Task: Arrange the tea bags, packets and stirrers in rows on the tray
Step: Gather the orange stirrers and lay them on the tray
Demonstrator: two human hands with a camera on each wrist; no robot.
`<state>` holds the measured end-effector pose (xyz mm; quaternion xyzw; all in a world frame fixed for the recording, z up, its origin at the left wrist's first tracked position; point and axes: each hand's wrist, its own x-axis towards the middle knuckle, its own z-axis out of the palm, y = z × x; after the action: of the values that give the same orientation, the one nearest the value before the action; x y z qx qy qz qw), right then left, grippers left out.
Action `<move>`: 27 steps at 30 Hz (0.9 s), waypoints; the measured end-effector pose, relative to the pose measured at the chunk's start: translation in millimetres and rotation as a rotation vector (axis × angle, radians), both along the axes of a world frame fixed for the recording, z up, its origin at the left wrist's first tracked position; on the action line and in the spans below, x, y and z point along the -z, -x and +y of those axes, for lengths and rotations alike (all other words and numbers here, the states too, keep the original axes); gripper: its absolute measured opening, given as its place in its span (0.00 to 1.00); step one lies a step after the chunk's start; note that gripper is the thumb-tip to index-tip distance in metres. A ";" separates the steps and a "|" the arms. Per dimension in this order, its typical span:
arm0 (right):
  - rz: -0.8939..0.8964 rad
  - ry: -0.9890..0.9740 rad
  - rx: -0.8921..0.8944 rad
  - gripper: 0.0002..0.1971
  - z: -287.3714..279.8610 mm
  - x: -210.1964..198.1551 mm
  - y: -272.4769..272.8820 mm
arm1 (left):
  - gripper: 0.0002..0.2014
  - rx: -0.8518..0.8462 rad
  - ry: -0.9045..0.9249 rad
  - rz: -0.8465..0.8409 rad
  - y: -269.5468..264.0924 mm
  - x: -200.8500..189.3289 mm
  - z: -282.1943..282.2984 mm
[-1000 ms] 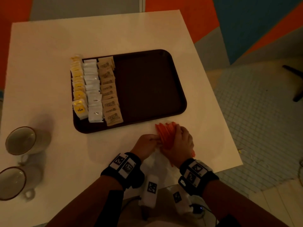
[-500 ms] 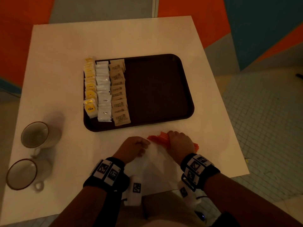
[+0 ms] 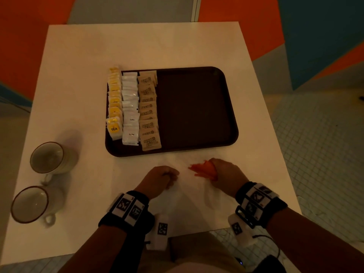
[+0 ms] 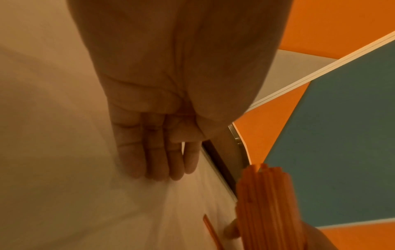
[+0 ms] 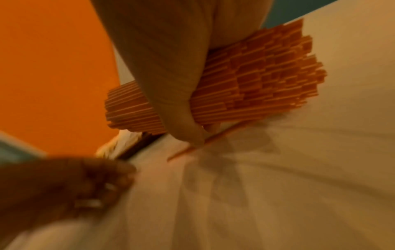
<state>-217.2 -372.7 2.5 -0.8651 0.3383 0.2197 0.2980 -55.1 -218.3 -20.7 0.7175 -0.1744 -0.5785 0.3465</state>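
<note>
A dark brown tray (image 3: 197, 107) lies on the white table. Its left part holds three rows: yellow tea bags (image 3: 114, 103), white packets (image 3: 130, 109) and brown packets (image 3: 148, 111). Just in front of the tray, my right hand (image 3: 224, 172) grips a thick bundle of orange stirrers (image 3: 204, 170) (image 5: 256, 76). My left hand (image 3: 161, 179) is a little to its left, fingers (image 4: 162, 152) curled on a thin clear plastic bag (image 3: 189, 192) that stretches between the hands. One loose stirrer (image 5: 192, 147) lies in the film under the bundle.
Two cups (image 3: 48, 157) (image 3: 31, 203) stand at the table's left front. The tray's right two thirds are bare. The table's near edge (image 3: 256, 223) runs just behind my wrists, with tiled floor to the right.
My hands have drawn apart: the left pulled the plastic bag back and leftward, while the right kept the stirrer bundle, which now points left and sits lower.
</note>
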 end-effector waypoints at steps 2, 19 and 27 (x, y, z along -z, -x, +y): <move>0.018 0.042 -0.113 0.14 6.4 3.5 -1.9 | 0.19 0.026 -0.006 -0.023 0.0 -1.5 -1.4; -0.089 -0.025 -0.085 0.20 -7.7 -9.1 -24.3 | 0.18 -0.288 0.107 0.095 -9.5 -16.3 1.7; -0.005 -0.043 -0.050 0.15 0.8 3.3 -3.2 | 0.19 0.360 0.187 -0.509 -9.2 -40.0 16.5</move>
<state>-214.1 -371.9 -0.7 -0.8673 0.3109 0.2321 0.3119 -45.8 -201.8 19.3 0.7619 -0.4320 -0.4137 0.2485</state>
